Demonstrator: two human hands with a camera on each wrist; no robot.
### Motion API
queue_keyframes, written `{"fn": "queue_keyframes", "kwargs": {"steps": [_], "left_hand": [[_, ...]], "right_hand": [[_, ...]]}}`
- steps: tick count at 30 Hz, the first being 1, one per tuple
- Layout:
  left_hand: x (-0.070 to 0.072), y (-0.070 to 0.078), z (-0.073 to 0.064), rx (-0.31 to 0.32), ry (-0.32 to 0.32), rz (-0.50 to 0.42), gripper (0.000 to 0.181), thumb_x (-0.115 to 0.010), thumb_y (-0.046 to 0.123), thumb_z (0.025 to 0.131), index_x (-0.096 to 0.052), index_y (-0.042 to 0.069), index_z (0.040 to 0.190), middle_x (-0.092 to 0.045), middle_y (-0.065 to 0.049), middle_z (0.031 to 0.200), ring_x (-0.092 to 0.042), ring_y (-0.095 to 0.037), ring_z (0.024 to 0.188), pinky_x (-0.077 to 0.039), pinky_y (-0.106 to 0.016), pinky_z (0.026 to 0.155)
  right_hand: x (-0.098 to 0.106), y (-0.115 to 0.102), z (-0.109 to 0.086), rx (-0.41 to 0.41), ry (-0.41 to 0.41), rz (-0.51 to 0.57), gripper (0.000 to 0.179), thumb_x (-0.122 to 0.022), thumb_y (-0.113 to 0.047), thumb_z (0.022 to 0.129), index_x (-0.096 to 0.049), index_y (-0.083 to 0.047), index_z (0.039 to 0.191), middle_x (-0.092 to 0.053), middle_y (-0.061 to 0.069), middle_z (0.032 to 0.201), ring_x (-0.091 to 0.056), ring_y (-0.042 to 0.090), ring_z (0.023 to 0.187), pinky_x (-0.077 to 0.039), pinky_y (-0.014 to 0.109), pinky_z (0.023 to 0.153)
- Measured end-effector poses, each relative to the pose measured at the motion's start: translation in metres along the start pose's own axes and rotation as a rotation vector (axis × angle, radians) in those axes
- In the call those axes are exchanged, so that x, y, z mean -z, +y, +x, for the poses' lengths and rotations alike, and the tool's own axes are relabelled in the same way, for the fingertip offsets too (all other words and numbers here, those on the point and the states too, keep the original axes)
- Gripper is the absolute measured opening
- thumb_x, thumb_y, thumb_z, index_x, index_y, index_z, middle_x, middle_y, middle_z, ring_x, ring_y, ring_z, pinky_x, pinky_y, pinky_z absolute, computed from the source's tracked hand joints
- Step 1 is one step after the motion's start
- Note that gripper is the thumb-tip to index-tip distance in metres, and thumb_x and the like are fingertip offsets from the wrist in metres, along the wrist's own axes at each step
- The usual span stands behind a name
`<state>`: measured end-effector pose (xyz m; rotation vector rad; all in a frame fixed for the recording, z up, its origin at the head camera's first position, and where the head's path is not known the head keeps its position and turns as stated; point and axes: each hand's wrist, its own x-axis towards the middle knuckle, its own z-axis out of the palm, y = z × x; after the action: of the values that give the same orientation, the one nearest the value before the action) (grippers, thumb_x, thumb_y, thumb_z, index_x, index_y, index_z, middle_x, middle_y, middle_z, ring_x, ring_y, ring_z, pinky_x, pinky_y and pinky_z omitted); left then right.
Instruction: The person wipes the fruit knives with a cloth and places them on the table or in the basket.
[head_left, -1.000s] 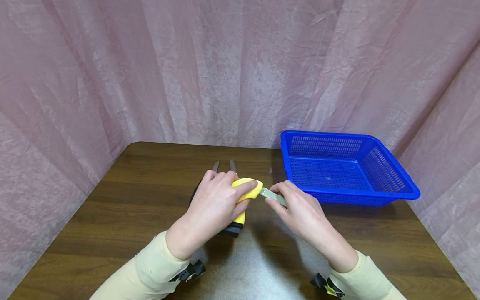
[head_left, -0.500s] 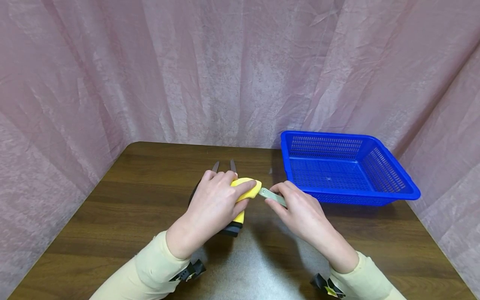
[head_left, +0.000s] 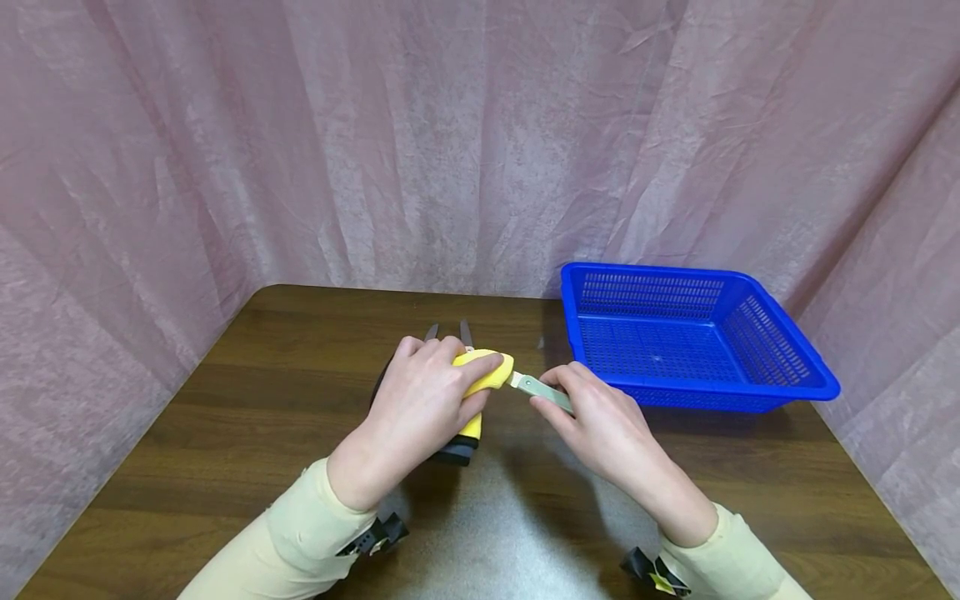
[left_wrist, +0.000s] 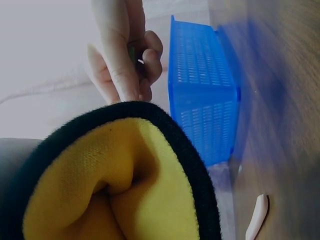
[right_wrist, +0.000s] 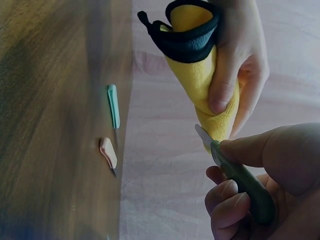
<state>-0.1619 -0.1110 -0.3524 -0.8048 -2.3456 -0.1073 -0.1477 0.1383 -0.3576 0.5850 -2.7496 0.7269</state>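
Note:
My left hand [head_left: 420, 400] grips a folded yellow cloth [head_left: 486, 369] with a black border. In the right wrist view the cloth [right_wrist: 195, 82] hangs as a narrow cone, its black-edged end loose. My right hand [head_left: 603, 421] holds a small knife [head_left: 546, 392] by its pale green handle. The knife's short blade [right_wrist: 202, 135] lies against the cloth's pinched tip. Beyond my left hand, two more knives lie on the table: one mint-handled [right_wrist: 113, 106], one pink-handled [right_wrist: 108, 153]. In the head view only their blades stick out past the hand.
A blue perforated plastic basket [head_left: 701, 392] stands at the table's back right, near my right hand. The brown wooden table [head_left: 247, 433] ends at a pink curtain [head_left: 420, 150] behind.
My left hand and the cloth have shifted slightly left and away, baring a bit of blade between cloth and handle. The right hand has stayed nearly still.

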Motion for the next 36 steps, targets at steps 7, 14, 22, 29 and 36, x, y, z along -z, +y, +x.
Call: {"fn": "queue_keyframes", "kwargs": {"steps": [7,14,22,29,36], "left_hand": [[-0.001,-0.004,0.0,0.018,0.001,-0.002,0.036,-0.089,0.026,0.089,-0.083,0.03,0.124,-0.064,-0.005,0.084,-0.06,-0.026,0.067,-0.046,-0.044,0.069],[-0.001,-0.009,0.0,0.04,-0.022,-0.005,0.044,-0.095,0.035,0.087,-0.082,0.028,0.129,-0.067,-0.006,0.088,-0.063,-0.026,0.069,-0.048,-0.046,0.071],[-0.001,-0.015,0.0,0.062,-0.006,-0.012,0.046,-0.095,0.042,0.087,-0.082,0.028,0.128,-0.068,-0.006,0.088,-0.064,-0.027,0.069,-0.049,-0.049,0.071],[-0.001,-0.019,0.0,0.081,-0.009,-0.012,0.04,-0.093,0.034,0.09,-0.082,0.028,0.129,-0.069,-0.006,0.088,-0.064,-0.027,0.07,-0.049,-0.049,0.072],[-0.001,-0.023,0.0,0.102,-0.001,-0.018,0.037,-0.092,0.034,0.091,-0.083,0.028,0.126,-0.067,-0.005,0.085,-0.062,-0.026,0.068,-0.049,-0.049,0.072]], "right_hand": [[0.0,0.0,0.0,0.001,0.005,0.002,0.011,-0.078,-0.028,0.105,-0.076,-0.018,0.111,-0.065,-0.007,0.096,-0.055,0.013,0.075,-0.048,0.038,0.064],[0.0,0.0,0.0,0.007,0.01,0.001,0.012,-0.078,-0.028,0.105,-0.076,-0.018,0.111,-0.063,-0.008,0.094,-0.054,0.013,0.074,-0.047,0.038,0.063],[0.0,0.0,0.0,-0.002,0.008,0.0,0.012,-0.077,-0.029,0.106,-0.076,-0.018,0.11,-0.063,-0.008,0.095,-0.055,0.013,0.076,-0.048,0.039,0.065],[0.002,-0.001,0.0,-0.008,0.01,0.003,0.012,-0.076,-0.03,0.107,-0.076,-0.019,0.111,-0.063,-0.008,0.095,-0.055,0.013,0.076,-0.047,0.038,0.064],[0.002,-0.001,0.001,-0.01,0.01,0.002,0.012,-0.076,-0.029,0.106,-0.076,-0.018,0.111,-0.064,-0.007,0.096,-0.055,0.014,0.077,-0.047,0.039,0.064]]}}
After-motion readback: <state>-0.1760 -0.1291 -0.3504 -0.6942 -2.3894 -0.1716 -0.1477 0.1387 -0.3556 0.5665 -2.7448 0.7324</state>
